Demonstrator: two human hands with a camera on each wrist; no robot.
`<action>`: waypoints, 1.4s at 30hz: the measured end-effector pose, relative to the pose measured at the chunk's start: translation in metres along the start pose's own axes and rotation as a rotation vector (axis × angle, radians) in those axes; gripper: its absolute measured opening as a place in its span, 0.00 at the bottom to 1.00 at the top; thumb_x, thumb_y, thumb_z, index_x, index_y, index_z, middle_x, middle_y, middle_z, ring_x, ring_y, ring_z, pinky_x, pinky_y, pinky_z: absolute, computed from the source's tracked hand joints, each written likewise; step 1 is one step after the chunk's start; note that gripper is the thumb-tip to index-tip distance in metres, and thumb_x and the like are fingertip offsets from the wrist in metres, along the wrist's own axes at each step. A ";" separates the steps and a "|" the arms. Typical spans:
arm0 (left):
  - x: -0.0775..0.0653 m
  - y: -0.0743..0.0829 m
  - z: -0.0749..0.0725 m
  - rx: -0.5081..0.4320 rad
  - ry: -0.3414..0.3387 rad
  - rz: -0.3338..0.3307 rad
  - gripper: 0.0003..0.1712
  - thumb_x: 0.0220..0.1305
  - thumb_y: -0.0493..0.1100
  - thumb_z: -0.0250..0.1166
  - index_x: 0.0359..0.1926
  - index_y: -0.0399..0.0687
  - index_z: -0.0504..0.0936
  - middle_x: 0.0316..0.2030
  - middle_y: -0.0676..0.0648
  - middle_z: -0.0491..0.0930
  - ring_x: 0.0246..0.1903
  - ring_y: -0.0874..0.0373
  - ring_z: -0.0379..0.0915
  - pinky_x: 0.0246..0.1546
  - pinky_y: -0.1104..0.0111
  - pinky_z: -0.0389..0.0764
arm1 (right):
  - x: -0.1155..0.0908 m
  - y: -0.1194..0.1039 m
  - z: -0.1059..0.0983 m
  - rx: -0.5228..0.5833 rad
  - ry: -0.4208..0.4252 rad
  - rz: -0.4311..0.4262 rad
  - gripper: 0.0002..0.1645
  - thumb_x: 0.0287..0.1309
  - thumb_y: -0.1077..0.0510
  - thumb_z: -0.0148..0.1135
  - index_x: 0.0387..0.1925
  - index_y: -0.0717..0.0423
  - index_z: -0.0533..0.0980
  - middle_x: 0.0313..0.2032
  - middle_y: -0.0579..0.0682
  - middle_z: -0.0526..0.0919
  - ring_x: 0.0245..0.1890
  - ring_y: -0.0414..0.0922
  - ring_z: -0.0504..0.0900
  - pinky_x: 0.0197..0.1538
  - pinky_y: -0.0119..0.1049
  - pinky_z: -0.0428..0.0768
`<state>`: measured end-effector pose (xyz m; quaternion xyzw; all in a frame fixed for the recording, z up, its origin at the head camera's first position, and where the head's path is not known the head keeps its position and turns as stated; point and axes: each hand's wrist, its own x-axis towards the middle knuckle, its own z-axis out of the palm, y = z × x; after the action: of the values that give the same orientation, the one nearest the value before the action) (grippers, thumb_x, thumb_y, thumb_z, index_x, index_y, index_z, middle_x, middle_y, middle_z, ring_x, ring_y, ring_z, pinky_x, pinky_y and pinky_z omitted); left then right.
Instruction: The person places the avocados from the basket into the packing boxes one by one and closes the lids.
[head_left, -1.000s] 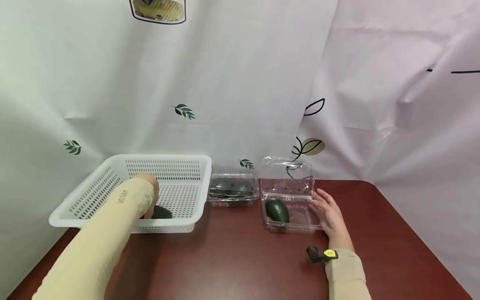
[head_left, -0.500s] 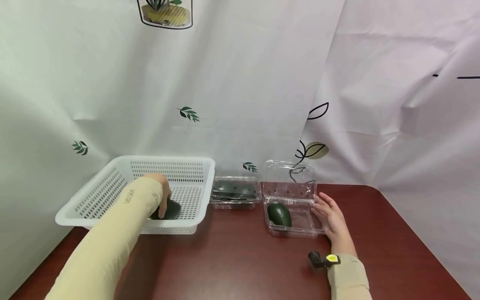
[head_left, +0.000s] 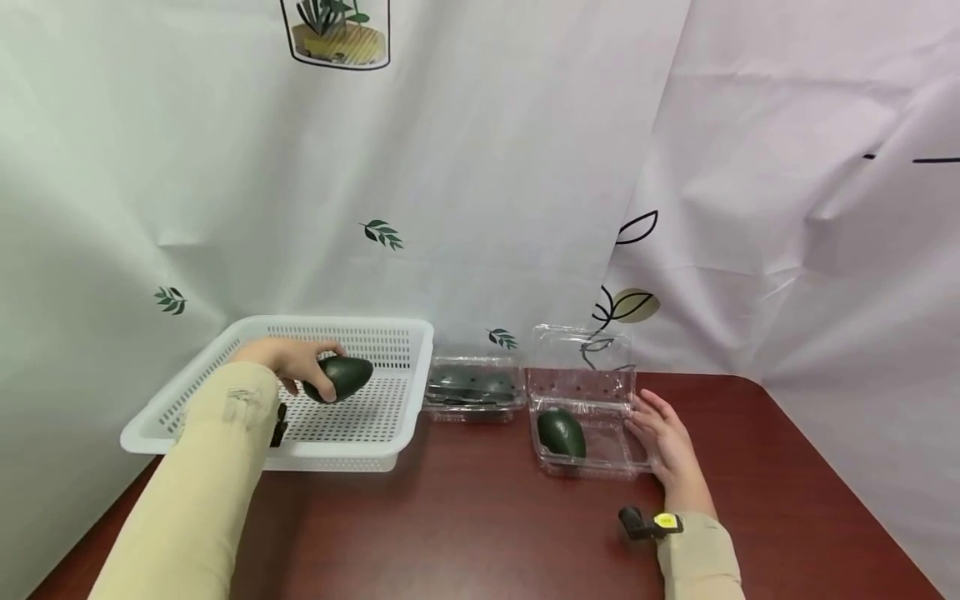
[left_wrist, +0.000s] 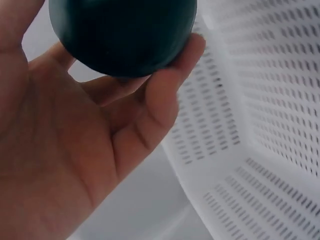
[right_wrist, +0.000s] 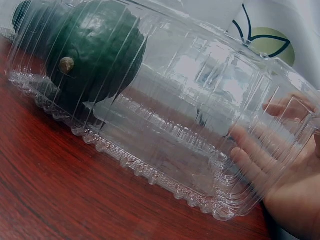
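My left hand (head_left: 296, 364) grips a dark green avocado (head_left: 345, 377) between thumb and fingers, raised over the white basket (head_left: 408, 433). In the left wrist view the avocado (left_wrist: 125, 35) rests against the curled fingertips. On the right, my right hand (head_left: 663, 437) lies along the side of a clear plastic clamshell box (head_left: 603, 433), its fingers fairly straight. The lid of that box stands up. A second avocado (head_left: 561, 432) sits in the box's left half; the right wrist view shows this avocado (right_wrist: 95, 55) with its stem end facing the camera.
Between the basket and the box stands a closed clear clamshell box (head_left: 474, 387) with dark green avocados inside. A dark red table (head_left: 450, 533) carries everything. Behind it hangs a white printed cloth (head_left: 487, 167).
My left hand has risen from the bottom of the basket with the avocado, which now shows above the basket floor. The right hand keeps its place at the box. The head view has shifted slightly.
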<state>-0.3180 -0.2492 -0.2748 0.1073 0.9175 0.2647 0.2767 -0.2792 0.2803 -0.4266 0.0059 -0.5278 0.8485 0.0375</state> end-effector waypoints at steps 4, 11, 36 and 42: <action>-0.002 -0.001 -0.001 -0.027 0.119 0.114 0.44 0.47 0.43 0.70 0.62 0.41 0.56 0.47 0.31 0.69 0.37 0.48 0.71 0.29 0.61 0.73 | 0.000 0.001 0.000 -0.001 0.005 0.005 0.19 0.63 0.72 0.47 0.50 0.49 0.66 0.44 0.40 0.81 0.43 0.35 0.79 0.50 0.31 0.74; -0.006 0.013 0.006 -0.111 0.335 0.243 0.44 0.49 0.45 0.71 0.63 0.43 0.58 0.50 0.30 0.68 0.39 0.47 0.71 0.33 0.60 0.74 | 0.001 0.004 0.004 -0.022 -0.002 0.003 0.21 0.63 0.71 0.47 0.55 0.54 0.62 0.44 0.39 0.81 0.43 0.36 0.79 0.51 0.32 0.74; -0.013 0.070 0.069 -0.186 0.828 0.265 0.50 0.47 0.60 0.70 0.69 0.59 0.55 0.61 0.39 0.63 0.51 0.42 0.67 0.47 0.48 0.68 | 0.004 0.006 -0.010 0.002 -0.100 -0.115 0.21 0.59 0.67 0.56 0.54 0.53 0.66 0.46 0.42 0.81 0.44 0.38 0.80 0.48 0.31 0.75; -0.018 0.079 0.080 -0.190 0.928 0.244 0.47 0.48 0.57 0.71 0.64 0.55 0.57 0.56 0.38 0.68 0.47 0.41 0.69 0.44 0.48 0.69 | 0.001 0.000 0.000 -0.040 -0.002 -0.018 0.19 0.62 0.70 0.50 0.52 0.51 0.66 0.45 0.40 0.81 0.43 0.36 0.79 0.50 0.32 0.75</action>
<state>-0.2541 -0.1547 -0.2801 0.0592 0.8965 0.3978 -0.1860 -0.2799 0.2804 -0.4269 0.0107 -0.5447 0.8374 0.0445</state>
